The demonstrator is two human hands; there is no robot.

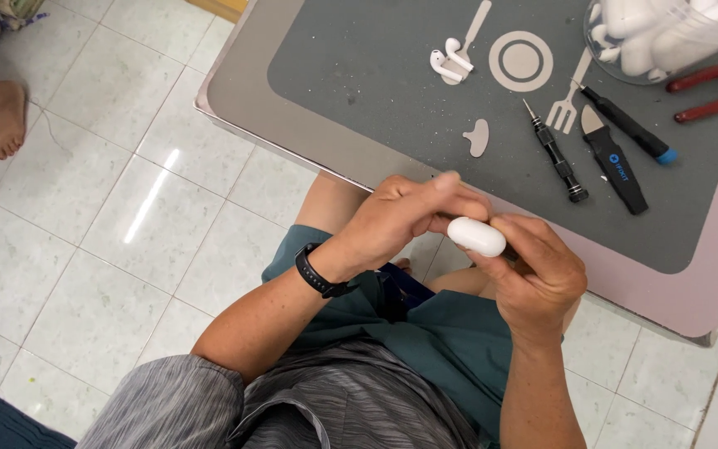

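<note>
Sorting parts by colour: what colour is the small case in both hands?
White case, clearest in the head view.

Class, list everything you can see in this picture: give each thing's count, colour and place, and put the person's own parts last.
White oval earbud case: one, held between both hands at the table's edge.
White earbuds: two, on the grey mat, far side.
Black precision screwdriver: one, on the mat.
Black pry tool: one, right of it.
Black blue-capped tool: one, further right.
Red-handled pliers: one, right edge.
Clear container of white pieces: one, top right.
Black wristband: one, left wrist.
Left hand: on the case.
Right hand: gripping the case.
</note>
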